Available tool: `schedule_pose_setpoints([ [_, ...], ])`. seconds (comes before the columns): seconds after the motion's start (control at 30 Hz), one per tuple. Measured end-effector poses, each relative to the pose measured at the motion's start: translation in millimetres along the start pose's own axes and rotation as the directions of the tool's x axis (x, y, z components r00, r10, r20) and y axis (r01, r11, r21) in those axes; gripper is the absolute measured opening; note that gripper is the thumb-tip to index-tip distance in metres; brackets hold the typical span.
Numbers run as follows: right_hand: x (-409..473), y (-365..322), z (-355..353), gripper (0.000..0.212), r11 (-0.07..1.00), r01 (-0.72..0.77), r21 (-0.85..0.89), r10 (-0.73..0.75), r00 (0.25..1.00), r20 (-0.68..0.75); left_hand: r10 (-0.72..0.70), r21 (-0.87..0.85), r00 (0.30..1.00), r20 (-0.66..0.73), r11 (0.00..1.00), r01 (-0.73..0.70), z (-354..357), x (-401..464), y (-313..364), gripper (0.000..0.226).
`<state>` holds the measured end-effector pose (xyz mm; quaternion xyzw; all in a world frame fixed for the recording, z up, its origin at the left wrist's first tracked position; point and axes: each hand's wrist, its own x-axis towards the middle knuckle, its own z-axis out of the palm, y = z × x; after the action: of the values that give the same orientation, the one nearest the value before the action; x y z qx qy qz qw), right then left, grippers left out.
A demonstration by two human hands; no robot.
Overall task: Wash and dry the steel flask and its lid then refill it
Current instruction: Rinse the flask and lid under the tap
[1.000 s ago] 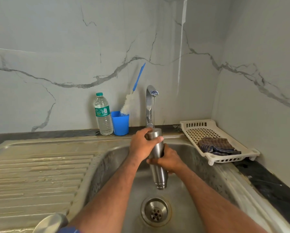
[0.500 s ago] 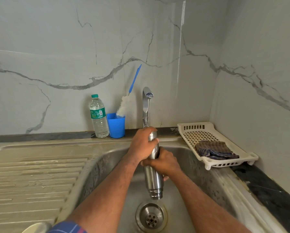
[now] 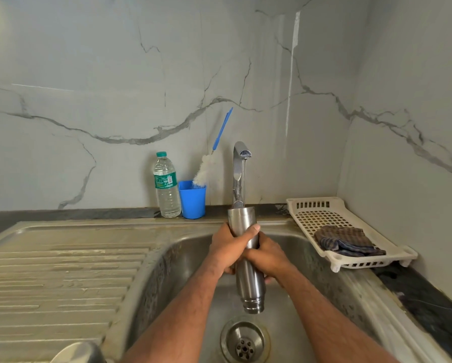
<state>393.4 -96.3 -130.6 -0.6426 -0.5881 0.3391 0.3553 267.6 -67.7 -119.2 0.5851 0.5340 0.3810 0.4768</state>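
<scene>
The steel flask [image 3: 247, 260] is upside-down or at least tilted with its threaded neck pointing down toward the drain [image 3: 244, 341], held over the sink [image 3: 167, 271] basin directly below the tap [image 3: 239, 174]. Both hands are wrapped around its body: the left hand [image 3: 228, 248] grasps the upper half, thumb across the front, and the right hand [image 3: 268, 258] curls round the middle from the other side, the two touching each other. A thin stream seems to fall from the tap onto the flask's raised base, though it is faint and hard to be sure of. Judging by this, the work is in its washing stage, the outside being rubbed or rinsed by hand. The bottle brush [image 3: 209, 166] stands in the blue cup [image 3: 192, 199] against the wall, just beside the plastic water bottle [image 3: 166, 186], which looks full and capped, so the refilling has likely not begun. The checked cloth [image 3: 346, 241] lies folded in the white tray [image 3: 316, 208] on the worktop [image 3: 429, 305] to the right, so drying appears to be ahead as well. A rounded steel object [image 3: 75, 352] at the bottom left edge may be the lid, but too little of it shows to tell. What seems left: finishing the rinse, the lid, drying both, refilling.
</scene>
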Motion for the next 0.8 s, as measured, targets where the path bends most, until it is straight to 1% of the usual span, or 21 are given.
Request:
schedule_pose_setpoints([
  [0.1,0,2,-1,0.052,0.999,-0.021,-0.027,0.022,0.999,0.029,-0.064,-0.024,0.995,0.074,0.998,0.066,-2,0,-4,0.066],
  [0.13,0,3,-1,0.051,0.999,-0.036,-0.018,0.037,0.999,0.039,-0.073,-0.031,0.992,0.1,0.997,0.077,-3,-2,-3,0.065],
  [0.2,0,1,-3,0.056,0.998,-0.064,0.006,0.064,0.996,0.058,-0.071,-0.035,0.991,0.113,0.997,0.076,-6,-4,-3,0.061],
  [0.23,-1,0,-3,0.059,0.997,-0.07,0.012,0.069,0.995,0.072,-0.066,-0.04,0.993,0.098,0.997,0.07,-7,-5,-4,0.059],
  [0.3,0,-1,-1,0.062,0.999,-0.046,0.018,0.044,0.994,0.102,-0.057,-0.074,0.998,0.021,0.996,0.059,-6,-7,-8,0.056],
  [0.37,1,0,0,0.061,0.999,-0.011,0.033,0.007,0.995,0.104,-0.067,-0.175,0.996,-0.067,0.983,0.054,-5,-9,-13,0.058],
  [0.43,2,1,-1,0.06,0.999,0.012,0.035,-0.015,0.997,0.082,-0.089,-0.321,0.989,-0.119,0.946,0.047,-4,-10,-17,0.062],
  [0.5,0,3,-4,0.064,1.0,0.016,0.023,-0.017,0.998,0.068,-0.089,-0.461,0.982,-0.164,0.888,0.004,-8,-9,-17,0.06],
  [0.57,-2,5,-7,0.068,1.0,0.002,0.015,-0.003,0.998,0.056,-0.081,-0.55,0.972,-0.221,0.834,-0.055,-13,-6,-15,0.057],
  [0.63,-1,9,-9,0.069,0.998,-0.037,0.048,0.035,0.999,0.035,-0.101,-0.61,0.96,-0.26,0.788,-0.082,-18,-2,-16,0.059],
  [0.7,1,10,-9,0.071,0.99,-0.072,0.122,0.073,0.997,-0.004,-0.142,-0.673,0.952,-0.271,0.735,-0.082,-20,0,-18,0.058],
  [0.73,2,9,-8,0.07,0.979,-0.075,0.192,0.081,0.996,-0.026,-0.16,-0.706,0.952,-0.262,0.704,-0.077,-20,-1,-18,0.056],
  [0.8,5,8,-9,0.06,0.939,-0.042,0.342,0.066,0.996,-0.058,-0.183,-0.759,0.95,-0.251,0.646,-0.076,-22,-2,-16,0.052],
])
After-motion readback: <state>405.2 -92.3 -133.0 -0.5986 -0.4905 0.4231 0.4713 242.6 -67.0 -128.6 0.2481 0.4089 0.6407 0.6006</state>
